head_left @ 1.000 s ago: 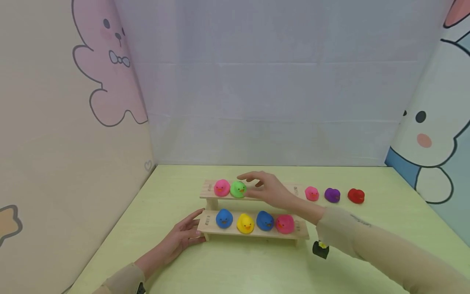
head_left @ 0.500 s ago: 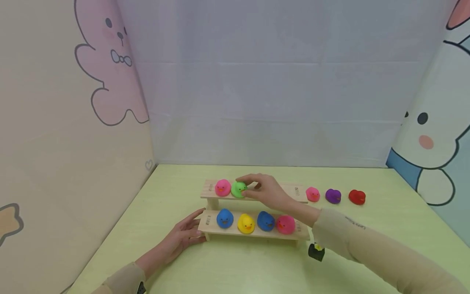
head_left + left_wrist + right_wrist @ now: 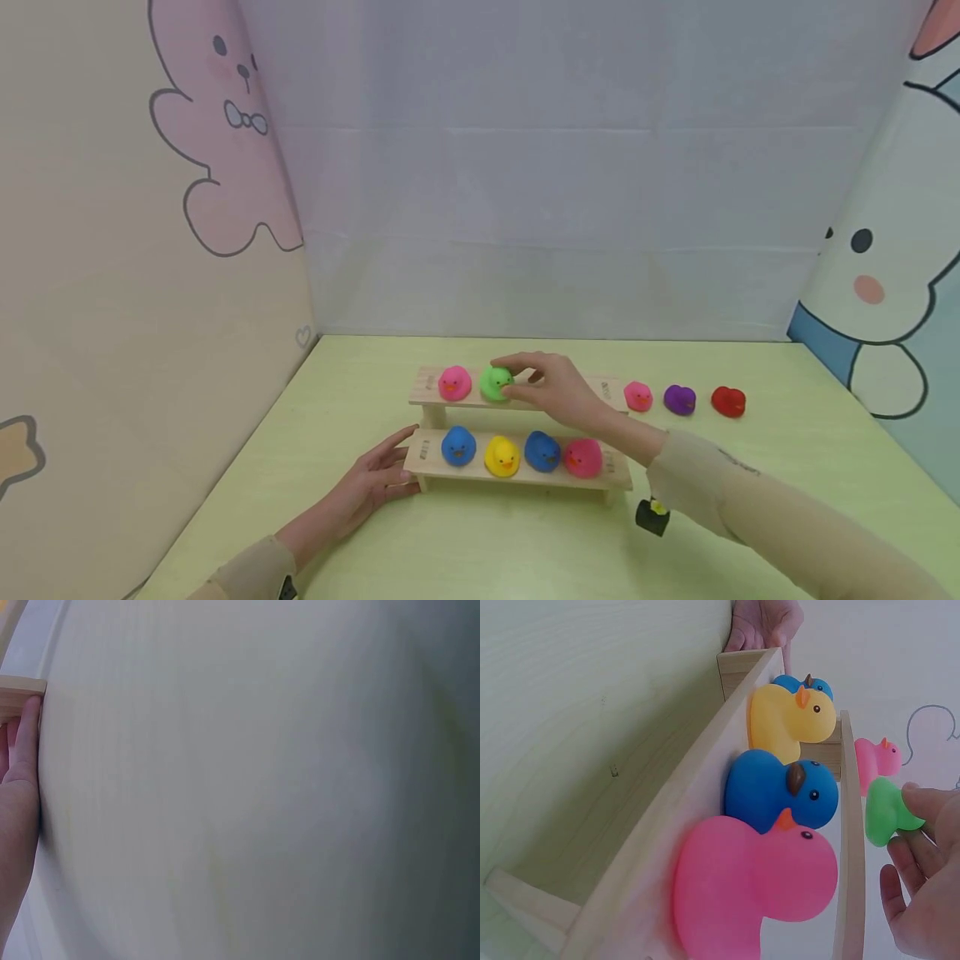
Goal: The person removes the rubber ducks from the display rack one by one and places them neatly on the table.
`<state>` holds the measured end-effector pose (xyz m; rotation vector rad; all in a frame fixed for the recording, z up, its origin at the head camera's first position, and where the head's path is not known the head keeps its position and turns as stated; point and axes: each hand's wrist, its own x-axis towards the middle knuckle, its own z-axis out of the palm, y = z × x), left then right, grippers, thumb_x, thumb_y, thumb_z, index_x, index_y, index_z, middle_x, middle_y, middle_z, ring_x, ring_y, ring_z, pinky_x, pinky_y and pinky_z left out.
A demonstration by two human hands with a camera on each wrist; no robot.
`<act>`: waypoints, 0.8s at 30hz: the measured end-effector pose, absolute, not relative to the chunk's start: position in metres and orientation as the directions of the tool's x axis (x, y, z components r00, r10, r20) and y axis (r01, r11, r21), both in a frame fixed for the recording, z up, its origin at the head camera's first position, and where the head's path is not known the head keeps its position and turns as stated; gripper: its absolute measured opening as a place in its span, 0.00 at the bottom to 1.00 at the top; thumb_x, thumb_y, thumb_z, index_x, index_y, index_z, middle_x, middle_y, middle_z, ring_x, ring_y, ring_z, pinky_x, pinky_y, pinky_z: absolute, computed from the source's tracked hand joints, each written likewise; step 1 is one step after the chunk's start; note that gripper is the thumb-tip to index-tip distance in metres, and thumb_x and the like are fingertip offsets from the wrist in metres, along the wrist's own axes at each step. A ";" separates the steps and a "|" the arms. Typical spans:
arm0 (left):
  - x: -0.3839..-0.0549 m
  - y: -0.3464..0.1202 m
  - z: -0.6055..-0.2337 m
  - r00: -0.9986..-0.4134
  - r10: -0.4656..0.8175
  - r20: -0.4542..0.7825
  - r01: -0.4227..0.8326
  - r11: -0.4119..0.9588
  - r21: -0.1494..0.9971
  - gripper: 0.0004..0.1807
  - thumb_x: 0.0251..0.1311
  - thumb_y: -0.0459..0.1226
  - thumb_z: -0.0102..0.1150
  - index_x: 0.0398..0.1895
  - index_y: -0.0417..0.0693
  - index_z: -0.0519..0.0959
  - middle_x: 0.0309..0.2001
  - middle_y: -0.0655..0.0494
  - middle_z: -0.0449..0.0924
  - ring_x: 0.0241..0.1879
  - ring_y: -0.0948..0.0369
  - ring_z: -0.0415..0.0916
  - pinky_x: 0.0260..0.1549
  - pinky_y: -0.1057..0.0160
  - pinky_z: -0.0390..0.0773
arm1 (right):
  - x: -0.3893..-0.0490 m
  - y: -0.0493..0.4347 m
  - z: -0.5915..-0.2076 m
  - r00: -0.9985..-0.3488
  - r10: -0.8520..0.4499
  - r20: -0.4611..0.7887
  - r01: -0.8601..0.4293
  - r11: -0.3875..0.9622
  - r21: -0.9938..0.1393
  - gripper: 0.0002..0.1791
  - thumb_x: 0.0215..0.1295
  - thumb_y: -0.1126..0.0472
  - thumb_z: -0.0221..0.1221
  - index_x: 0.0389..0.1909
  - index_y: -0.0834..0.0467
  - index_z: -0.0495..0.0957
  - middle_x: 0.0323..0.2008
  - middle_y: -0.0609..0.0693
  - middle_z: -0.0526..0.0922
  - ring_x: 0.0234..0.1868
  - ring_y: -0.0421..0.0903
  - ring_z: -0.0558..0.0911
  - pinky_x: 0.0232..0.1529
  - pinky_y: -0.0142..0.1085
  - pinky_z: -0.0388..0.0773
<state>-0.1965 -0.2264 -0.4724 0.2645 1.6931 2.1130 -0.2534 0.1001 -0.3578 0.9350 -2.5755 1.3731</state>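
A two-tier wooden display rack (image 3: 525,477) stands on the table. My right hand (image 3: 562,392) pinches a green rubber duck (image 3: 495,383) between thumb and fingers at the upper shelf; whether its base touches the wood, I cannot tell. Left of it sits a pink duck (image 3: 454,383). On the lower shelf are a blue duck (image 3: 458,447), a yellow duck (image 3: 502,457), another blue duck (image 3: 542,452) and a larger pink duck (image 3: 582,458). My left hand (image 3: 367,492) holds the rack's left end, its fingers and thumb around the lower shelf's corner.
To the right of the rack, a small pink duck (image 3: 638,397), a purple duck (image 3: 679,400) and a red duck (image 3: 728,402) stand in a row on the pale yellow table (image 3: 525,550). A white curtain (image 3: 555,183) hangs behind, with printed panels on both sides.
My right hand has closed its fingers on the green duck and moved it slightly right, widening the gap to the pink one. The left hand has stayed at the rack's end.
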 end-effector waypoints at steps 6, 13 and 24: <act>-0.196 -0.226 -0.471 -0.895 0.431 -0.115 -0.202 -0.161 0.966 0.38 0.63 0.27 0.51 0.75 0.51 0.50 0.64 0.37 0.58 0.59 0.47 0.66 0.55 0.48 0.71 | -0.250 0.110 -0.359 -0.808 -0.457 0.371 -0.561 0.408 -0.720 0.21 0.59 0.58 0.66 0.55 0.51 0.80 0.47 0.38 0.81 0.46 0.42 0.77 0.46 0.42 0.75; -0.196 -0.225 -0.470 -0.896 0.429 -0.117 -0.204 -0.163 0.965 0.38 0.63 0.26 0.51 0.75 0.50 0.50 0.64 0.38 0.59 0.59 0.47 0.67 0.55 0.48 0.71 | -0.245 0.124 -0.362 -0.794 -0.418 0.441 -0.596 0.388 -0.703 0.21 0.59 0.57 0.67 0.55 0.51 0.81 0.47 0.38 0.82 0.44 0.39 0.77 0.46 0.42 0.76; -0.196 -0.225 -0.470 -0.894 0.431 -0.122 -0.206 -0.155 0.966 0.39 0.64 0.27 0.52 0.75 0.51 0.50 0.64 0.38 0.59 0.59 0.47 0.67 0.55 0.48 0.71 | -0.233 0.144 -0.366 -0.771 -0.362 0.525 -0.635 0.359 -0.685 0.21 0.57 0.58 0.68 0.54 0.53 0.81 0.44 0.40 0.82 0.42 0.41 0.77 0.46 0.45 0.76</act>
